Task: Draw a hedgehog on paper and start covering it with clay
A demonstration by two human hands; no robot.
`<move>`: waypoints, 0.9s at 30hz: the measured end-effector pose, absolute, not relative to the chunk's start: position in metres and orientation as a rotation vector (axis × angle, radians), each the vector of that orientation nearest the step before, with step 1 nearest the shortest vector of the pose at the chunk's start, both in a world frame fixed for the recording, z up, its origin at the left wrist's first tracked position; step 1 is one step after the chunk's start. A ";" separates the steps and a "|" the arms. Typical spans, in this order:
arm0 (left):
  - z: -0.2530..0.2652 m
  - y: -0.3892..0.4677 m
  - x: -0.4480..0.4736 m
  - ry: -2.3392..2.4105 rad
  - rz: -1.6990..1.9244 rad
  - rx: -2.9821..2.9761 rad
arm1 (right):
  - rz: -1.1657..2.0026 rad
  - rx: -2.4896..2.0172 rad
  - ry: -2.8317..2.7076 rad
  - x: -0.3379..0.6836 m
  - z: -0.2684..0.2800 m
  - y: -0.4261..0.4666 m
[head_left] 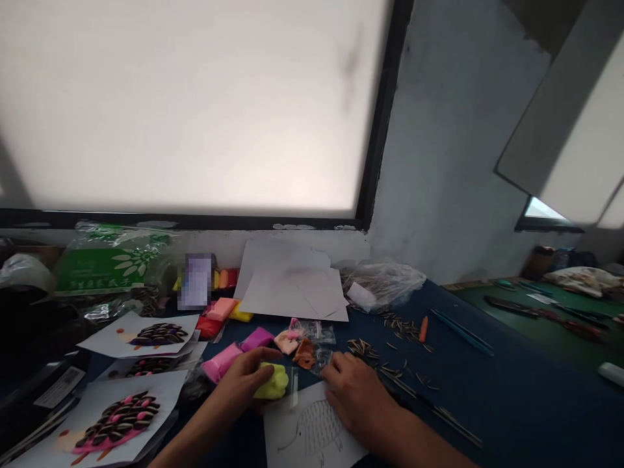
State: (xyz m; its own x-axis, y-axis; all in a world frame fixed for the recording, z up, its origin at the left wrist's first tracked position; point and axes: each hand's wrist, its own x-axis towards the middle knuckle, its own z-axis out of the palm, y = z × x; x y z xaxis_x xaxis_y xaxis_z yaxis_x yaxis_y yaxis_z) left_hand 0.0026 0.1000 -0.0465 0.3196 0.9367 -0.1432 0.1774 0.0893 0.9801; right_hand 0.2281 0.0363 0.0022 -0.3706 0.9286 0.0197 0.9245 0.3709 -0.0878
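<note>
Touching the yellow-green clay (277, 383) with its thumb, the left hand (251, 374) had its fingers partly bent, the index finger reaching past the far side of the lump; whether it gripped the clay firmly, I could not tell. The right hand (353, 393) lay over the right edge of a drawing (287, 419), fingers bent and tips down near a small clear bag (324, 359); whether those fingers pinched anything could not be made out. The drawing, an outlined animal with a long snout, lay on the table (526, 416) between the hands and toward the person, with the clay just beyond its upper left corner.

Just beyond the left hand were a pink packet (221, 362) and a purple packet (257, 338). Beyond the gap between the hands sat peach clay (284, 342) and brownish-orange clay (305, 354), with white sheets (292, 289) farther off. To the left of the left hand, a picture (117, 419) showed an animal covered in dark seeds and pink dots.

Loose seeds (363, 349) lay just past the right hand, an orange stick (423, 329) and blue tweezers (463, 331) farther to its right.
</note>
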 end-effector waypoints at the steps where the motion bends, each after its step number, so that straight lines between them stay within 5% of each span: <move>1: -0.047 0.101 0.002 1.145 0.785 1.369 | 0.111 -1.727 -2.549 0.227 0.003 0.034; 27: -0.020 0.071 0.018 1.322 0.323 2.030 | -0.056 -1.533 -2.661 0.195 0.008 0.103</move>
